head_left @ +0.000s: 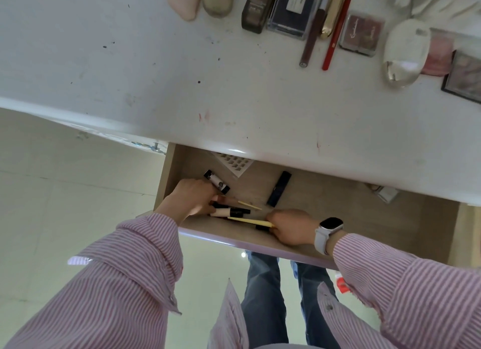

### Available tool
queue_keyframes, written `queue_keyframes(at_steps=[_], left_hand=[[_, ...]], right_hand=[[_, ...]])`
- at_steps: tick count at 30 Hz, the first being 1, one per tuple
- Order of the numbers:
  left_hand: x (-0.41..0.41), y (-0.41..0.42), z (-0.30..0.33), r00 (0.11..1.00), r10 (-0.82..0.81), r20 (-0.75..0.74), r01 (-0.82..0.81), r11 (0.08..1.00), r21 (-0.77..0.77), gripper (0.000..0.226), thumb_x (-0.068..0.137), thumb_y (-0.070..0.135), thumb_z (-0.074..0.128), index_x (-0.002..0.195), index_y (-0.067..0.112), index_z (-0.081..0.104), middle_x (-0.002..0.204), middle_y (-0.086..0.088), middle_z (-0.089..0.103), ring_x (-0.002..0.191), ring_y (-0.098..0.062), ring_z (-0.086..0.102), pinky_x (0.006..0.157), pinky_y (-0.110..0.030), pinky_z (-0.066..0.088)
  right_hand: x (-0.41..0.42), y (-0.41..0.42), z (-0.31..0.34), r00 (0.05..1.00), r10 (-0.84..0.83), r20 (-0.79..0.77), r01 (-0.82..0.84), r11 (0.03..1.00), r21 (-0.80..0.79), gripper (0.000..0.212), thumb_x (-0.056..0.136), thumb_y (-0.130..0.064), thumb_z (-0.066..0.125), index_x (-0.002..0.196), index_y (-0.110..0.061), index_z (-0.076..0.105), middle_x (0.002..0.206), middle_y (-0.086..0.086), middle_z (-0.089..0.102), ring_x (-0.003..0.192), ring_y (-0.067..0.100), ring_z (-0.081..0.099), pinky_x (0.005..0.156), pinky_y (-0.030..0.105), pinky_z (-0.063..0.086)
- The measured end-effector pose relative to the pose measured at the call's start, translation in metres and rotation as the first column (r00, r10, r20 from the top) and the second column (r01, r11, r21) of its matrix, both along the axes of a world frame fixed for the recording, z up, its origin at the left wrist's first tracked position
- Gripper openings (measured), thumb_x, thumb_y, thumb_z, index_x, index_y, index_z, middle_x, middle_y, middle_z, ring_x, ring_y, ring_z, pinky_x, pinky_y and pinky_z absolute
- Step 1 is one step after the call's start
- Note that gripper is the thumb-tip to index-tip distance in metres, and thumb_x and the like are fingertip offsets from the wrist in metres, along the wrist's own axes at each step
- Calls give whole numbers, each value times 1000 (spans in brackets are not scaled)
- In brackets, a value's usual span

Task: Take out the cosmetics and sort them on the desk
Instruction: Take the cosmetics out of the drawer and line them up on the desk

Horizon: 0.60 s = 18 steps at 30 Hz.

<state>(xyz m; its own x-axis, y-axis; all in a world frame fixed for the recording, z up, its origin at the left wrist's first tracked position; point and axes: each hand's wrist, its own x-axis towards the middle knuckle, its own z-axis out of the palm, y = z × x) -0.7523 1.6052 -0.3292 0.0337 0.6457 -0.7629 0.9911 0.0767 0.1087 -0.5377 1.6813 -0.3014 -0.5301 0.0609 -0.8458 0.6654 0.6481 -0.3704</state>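
A white, scuffed desk top (182,70) is seen from above, with a shallow light-wood drawer (338,200) pulled open beneath its front edge. Both hands are reached into the drawer. The left hand (191,197), at the drawer's left side, is curled around a bundle of slim black and beige cosmetic tubes (229,211) lying near the drawer's front wall. The right hand (292,226), worn with a white-strapped smartwatch (328,231) on the wrist, is closed on the end of a thin pale-yellow stick (250,220), pinched between fingers and thumb. Both arms are covered by pink-and-white striped sleeves (117,283).

More items are left loose in the drawer: a black-and-white capped tube (217,182) just beside the left hand's knuckles, a dark navy rectangular stick (279,189) lying apart in the middle, and a clear sheet of small dark lash clusters (234,164) partly hidden under the desk edge.

Along the far right of the desk, cosmetics are already set out: a red pencil (336,33), a brown pencil (312,36), a gold tube (333,12), a brown two-pan compact (362,33), and a clear egg-shaped case (403,53).
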Motion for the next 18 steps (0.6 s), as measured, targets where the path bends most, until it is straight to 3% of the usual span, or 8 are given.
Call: queue_keyframes(at_steps=[3,8,13,18], left_hand=[[3,0,0,1000,-3,-10,3,1000,-10,32,88,40,54,114,23,57,107,-1,63,97,-21,59,65,-28,38],[6,4,-1,999,23,-45,-26,997,-72,24,87,31,53,106,18,59,101,-1,62,89,-20,58,67,-29,39],[10,5,1,996,17,-86,-23,997,-67,17,87,26,52,101,19,58,97,0,61,90,-20,57,83,-33,37],[14,7,3,994,-1,-108,-15,989,-144,20,88,27,50,106,21,56,105,0,62,100,-21,56,94,-36,33]], right_hand=[[7,5,3,999,-29,32,29,1000,-1,23,94,-22,40,108,-14,55,95,10,61,82,24,57,73,35,47],[19,14,10,996,-91,-5,91,995,38,16,93,-20,39,100,-15,52,74,0,48,67,19,48,54,26,35],[31,23,19,983,-180,-41,183,981,58,10,92,-19,40,88,-21,49,73,1,51,64,19,49,60,32,44],[37,27,19,965,-257,-51,260,963,67,15,94,-20,39,98,-16,54,72,2,52,60,16,47,56,27,39]])
